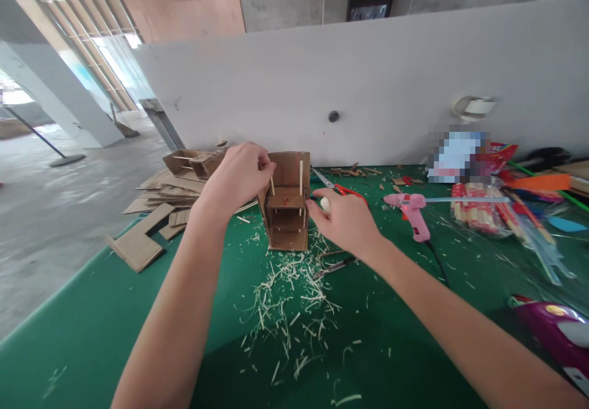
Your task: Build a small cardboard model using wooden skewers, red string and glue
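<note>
A small cardboard shelf model (288, 220) stands upright on the green table, with open compartments and a taller back panel. My left hand (243, 170) pinches a thin wooden stick (272, 185) that rises at the model's upper left. Across from it, a second wooden stick (301, 177) stands upright at the upper right. My right hand (347, 222) is at the model's right side, its thumb against or very near the cardboard. Between its curled fingers shows a pale rounded thing (325, 205), too small to name.
Wood shavings (294, 280) and a utility knife (334, 268) lie in front of the model. Red-handled scissors (343, 189) lie behind my right hand. Further right are a pink glue gun (414, 213), bundled sticks (473, 206) and a purple tool (554, 335). Cardboard pieces (142, 237) are at left.
</note>
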Motion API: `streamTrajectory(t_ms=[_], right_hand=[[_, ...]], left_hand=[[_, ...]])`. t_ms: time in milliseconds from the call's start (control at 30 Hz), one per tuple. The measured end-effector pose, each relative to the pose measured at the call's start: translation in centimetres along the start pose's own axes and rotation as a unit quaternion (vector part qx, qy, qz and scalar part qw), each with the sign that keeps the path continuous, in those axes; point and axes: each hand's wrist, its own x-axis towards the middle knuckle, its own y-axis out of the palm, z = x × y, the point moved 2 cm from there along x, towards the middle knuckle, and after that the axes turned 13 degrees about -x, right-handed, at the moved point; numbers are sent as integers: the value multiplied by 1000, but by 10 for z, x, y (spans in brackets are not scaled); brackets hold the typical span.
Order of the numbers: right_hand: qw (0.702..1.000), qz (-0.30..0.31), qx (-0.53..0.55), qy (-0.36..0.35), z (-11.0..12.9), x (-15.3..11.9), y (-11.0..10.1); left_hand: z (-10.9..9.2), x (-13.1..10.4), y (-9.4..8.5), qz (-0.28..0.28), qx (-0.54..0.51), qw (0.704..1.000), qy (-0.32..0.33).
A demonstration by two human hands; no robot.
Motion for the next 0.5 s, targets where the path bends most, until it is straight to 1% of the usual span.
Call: streamTrajectory(t_ms=[33, 100, 167, 233, 367, 433, 500], right_hand=[[999, 15, 40, -8, -5, 1, -8], [991, 60, 121, -2, -15, 2, -17], [981, 90, 172, 22, -22, 2, -17], [976, 108, 184, 38, -26, 2, -5], [975, 155, 159, 24, -22, 2, 34], [976, 151, 159, 16, -18, 3, 47], [980, 124, 155, 16, -16, 4, 52]], left_hand=[[0, 0, 0, -2, -2, 1000, -1], [1, 0, 1, -3, -7, 1000, 0], [1, 0, 2, -5, -10, 1000, 2], [1, 0, 3, -8, -12, 1000, 3], [-1, -1, 4, -9, -14, 1000, 3], [-2, -1, 4, -10, -19, 1000, 5], [-3, -2, 3, -8, -23, 1000, 4]])
